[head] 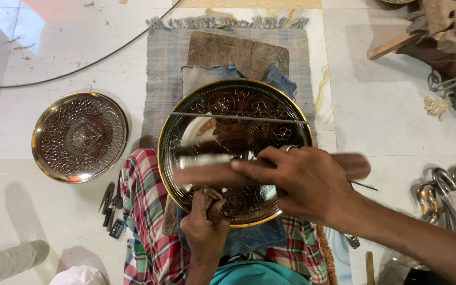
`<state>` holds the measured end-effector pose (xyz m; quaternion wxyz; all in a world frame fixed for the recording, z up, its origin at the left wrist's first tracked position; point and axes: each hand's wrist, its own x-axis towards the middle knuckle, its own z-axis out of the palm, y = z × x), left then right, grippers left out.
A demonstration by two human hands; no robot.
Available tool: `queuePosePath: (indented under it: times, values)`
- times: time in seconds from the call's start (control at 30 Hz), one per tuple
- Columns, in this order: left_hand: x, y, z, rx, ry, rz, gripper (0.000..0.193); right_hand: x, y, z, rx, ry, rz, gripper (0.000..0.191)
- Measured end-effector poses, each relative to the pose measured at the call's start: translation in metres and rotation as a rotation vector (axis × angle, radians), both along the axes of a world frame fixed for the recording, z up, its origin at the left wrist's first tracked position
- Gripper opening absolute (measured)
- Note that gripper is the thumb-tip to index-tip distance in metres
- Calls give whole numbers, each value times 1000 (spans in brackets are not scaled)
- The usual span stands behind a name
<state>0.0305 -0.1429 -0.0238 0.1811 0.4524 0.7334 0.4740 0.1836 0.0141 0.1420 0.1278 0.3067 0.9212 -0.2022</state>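
A large round metal plate (228, 103) with a gold rim and engraved flower patterns lies on blue denim cloth over a wooden board. My right hand (296, 182) grips a long wooden-handled hammer (357, 164) held across the plate, its metal head blurred. My left hand (204, 224) is closed on a small chisel-like tool (215, 199) standing on the plate's near part. A thin straight metal rod (238, 117) lies across the plate's upper half.
A smaller engraved plate (79, 136) lies on the floor at left. Small dark tools (111, 203) lie near my checked-cloth lap. A striped mat (167, 63), a cable at top left, wood pieces at top right and metal hooks (447, 187) at right.
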Motion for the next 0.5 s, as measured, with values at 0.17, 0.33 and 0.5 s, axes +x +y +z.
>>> queuePosePath:
  times: [0.17,0.33,0.5]
  values:
    - [1,1,3,-21,-21,21,40,-3,3,6,-163,383,-121,100]
    - [1,3,10,-1,-68,-21,32,-4,2,2,-88,238,-77,91]
    - [-3,6,12,24,-36,-81,23,-1,4,-2,1,19,-6,98]
